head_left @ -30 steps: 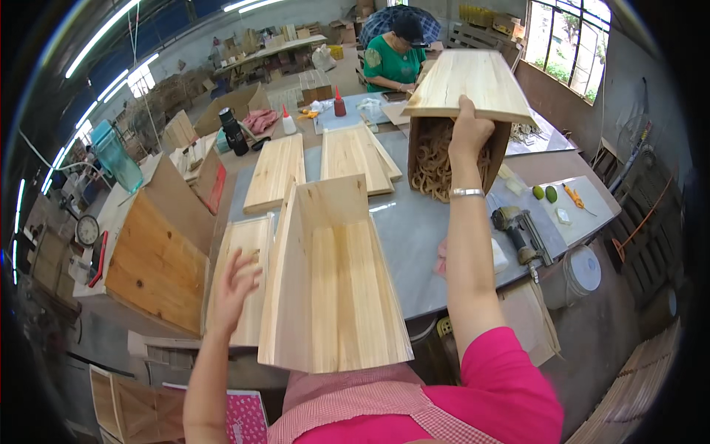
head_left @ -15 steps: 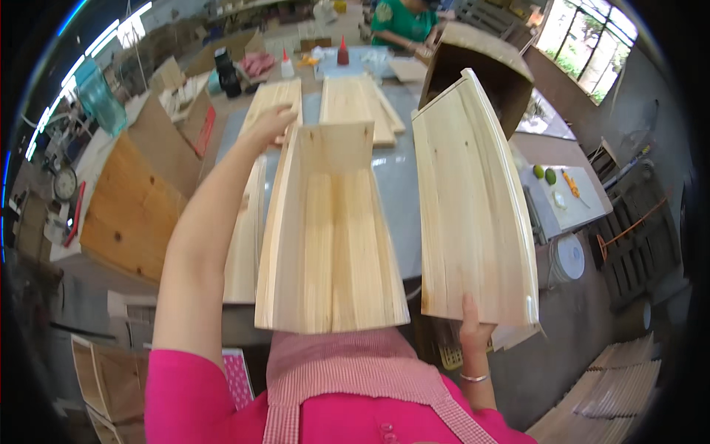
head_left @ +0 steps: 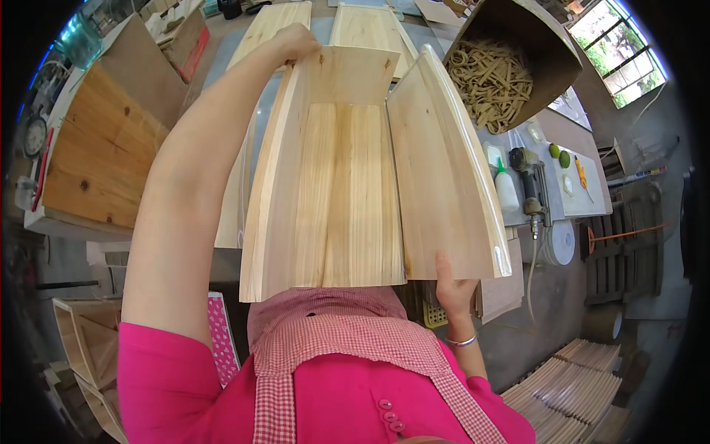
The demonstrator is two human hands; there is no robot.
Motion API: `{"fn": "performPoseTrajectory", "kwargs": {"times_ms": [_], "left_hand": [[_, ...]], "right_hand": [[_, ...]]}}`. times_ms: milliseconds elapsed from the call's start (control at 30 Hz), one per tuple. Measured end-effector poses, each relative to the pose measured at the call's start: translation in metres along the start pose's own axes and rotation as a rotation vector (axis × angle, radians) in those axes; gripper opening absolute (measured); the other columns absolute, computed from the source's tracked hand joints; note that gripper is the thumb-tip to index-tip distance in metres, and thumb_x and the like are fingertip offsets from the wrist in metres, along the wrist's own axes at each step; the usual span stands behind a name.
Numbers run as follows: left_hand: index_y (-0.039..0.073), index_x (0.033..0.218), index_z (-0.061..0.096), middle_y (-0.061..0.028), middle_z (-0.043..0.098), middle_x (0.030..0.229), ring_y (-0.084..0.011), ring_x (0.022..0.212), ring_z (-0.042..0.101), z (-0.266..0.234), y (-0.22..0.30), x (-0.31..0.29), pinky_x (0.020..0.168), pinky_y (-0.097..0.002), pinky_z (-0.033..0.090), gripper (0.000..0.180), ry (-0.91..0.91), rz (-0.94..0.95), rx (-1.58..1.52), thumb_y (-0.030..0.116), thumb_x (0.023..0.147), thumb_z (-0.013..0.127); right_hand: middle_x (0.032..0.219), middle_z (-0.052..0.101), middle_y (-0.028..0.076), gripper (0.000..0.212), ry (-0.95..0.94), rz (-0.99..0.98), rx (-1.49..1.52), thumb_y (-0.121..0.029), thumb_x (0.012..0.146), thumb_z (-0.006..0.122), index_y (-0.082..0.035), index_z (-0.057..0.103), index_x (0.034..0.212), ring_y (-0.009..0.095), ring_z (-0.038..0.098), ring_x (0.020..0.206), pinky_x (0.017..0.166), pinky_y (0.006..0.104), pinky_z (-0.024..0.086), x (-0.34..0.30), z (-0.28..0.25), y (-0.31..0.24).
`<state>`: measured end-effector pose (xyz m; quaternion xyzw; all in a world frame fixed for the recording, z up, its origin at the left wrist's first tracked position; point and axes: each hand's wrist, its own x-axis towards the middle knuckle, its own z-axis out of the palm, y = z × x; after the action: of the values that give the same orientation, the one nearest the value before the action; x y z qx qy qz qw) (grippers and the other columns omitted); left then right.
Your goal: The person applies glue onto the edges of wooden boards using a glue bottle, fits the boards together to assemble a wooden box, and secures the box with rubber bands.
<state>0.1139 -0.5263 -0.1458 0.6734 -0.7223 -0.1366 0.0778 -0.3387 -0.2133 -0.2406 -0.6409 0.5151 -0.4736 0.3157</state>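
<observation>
In front of me lies a partly built wooden box [head_left: 344, 200] of pale wood. It has a bottom, a left side and a far end board. My left hand [head_left: 296, 43] grips its far left corner, fingers curled over the edge. My right hand [head_left: 452, 287] holds a pale wooden side panel [head_left: 444, 170] by its near end, thumb on the inner face. This panel stands along the box's right side, leaning outward, its far end close to the end board. A narrow dark gap shows between panel and bottom.
A cardboard box [head_left: 543, 37] with tan strips [head_left: 489, 85] lies at the far right. Near it are an air nail gun [head_left: 531, 185] with a hose and a glue bottle [head_left: 506, 189]. More boards [head_left: 366, 29] lie beyond. A stained wooden panel [head_left: 103, 148] stands left.
My right hand has brought the side panel leftward against the box's right side. My left hand has closed more over the far corner. The view has tilted downward, showing the nail gun and strips.
</observation>
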Motion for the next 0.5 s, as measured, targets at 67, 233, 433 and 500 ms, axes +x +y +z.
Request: {"fn": "performPoseTrajectory", "kwargs": {"times_ms": [67,233,433,500], "left_hand": [[0.004,0.092,0.073,-0.0099,0.069,0.080,-0.0274,0.064,0.066,0.006,0.006,-0.002,0.055,-0.0424,0.053,0.026,0.132,-0.149,-0.306,0.026,0.085,0.063],[0.001,0.083,0.073,-0.0130,0.067,0.071,-0.0289,0.056,0.063,0.002,-0.003,-0.001,0.054,-0.0415,0.053,0.033,0.124,-0.098,-0.236,0.032,0.086,0.061],[0.001,0.082,0.074,-0.0159,0.069,0.071,-0.0304,0.061,0.068,0.001,0.011,-0.001,0.060,-0.0413,0.056,0.037,0.125,-0.051,-0.066,0.031,0.089,0.055],[0.001,0.082,0.074,-0.0158,0.070,0.072,-0.0305,0.063,0.069,0.002,0.007,-0.001,0.062,-0.0416,0.057,0.037,0.151,-0.077,-0.089,0.030,0.090,0.052]], "right_hand": [[0.121,0.062,0.016,0.043,-0.025,-0.028,-0.018,-0.006,0.090,0.070,0.009,0.054,0.127,0.024,0.060,0.112,0.096,0.0355,0.047,0.000,0.003,-0.006],[0.107,0.069,0.017,0.028,-0.135,-0.124,-0.103,-0.007,0.093,0.067,0.006,0.063,0.117,0.027,0.068,0.098,0.084,0.0357,0.053,0.002,0.007,-0.030],[0.108,0.069,0.018,0.028,-0.197,-0.056,-0.156,-0.008,0.093,0.066,0.006,0.063,0.118,0.028,0.068,0.100,0.085,0.0356,0.053,-0.009,0.001,-0.035],[0.108,0.069,0.019,0.028,-0.209,-0.063,-0.137,-0.008,0.093,0.065,0.006,0.063,0.118,0.028,0.067,0.100,0.085,0.0359,0.053,-0.005,0.003,-0.038]]}}
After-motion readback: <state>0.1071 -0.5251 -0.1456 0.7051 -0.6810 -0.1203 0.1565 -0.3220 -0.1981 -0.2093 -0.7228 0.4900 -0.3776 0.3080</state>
